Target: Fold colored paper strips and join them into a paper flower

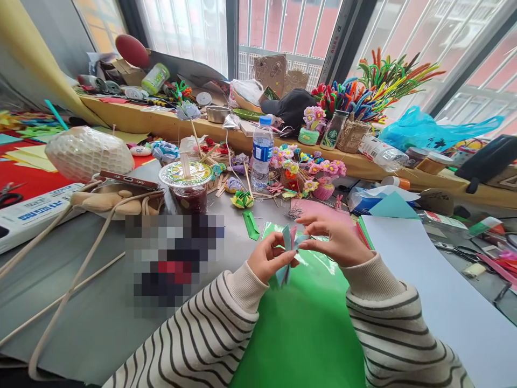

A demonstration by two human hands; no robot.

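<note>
A small piece of folded paper [286, 237], light blue and pink, is held up over the glossy green sheet [311, 328]. My left hand [271, 255] pinches its lower part between thumb and fingers. At its right side, my right hand [337, 240] has thumb and forefinger closed on a light blue flap. The inner folds are partly hidden by my fingers. Just beyond my hands lie a green folded paper strip [251, 224] and a green and yellow folded paper flower [242, 199].
A lidded cup of dark drink [186, 186] and a water bottle [262, 153] stand behind my hands. To the right lies a stack of white paper [428, 285]. A bag with straps [117, 199] is on the left. Craft flowers [307, 167] crowd the back, below a cluttered ledge.
</note>
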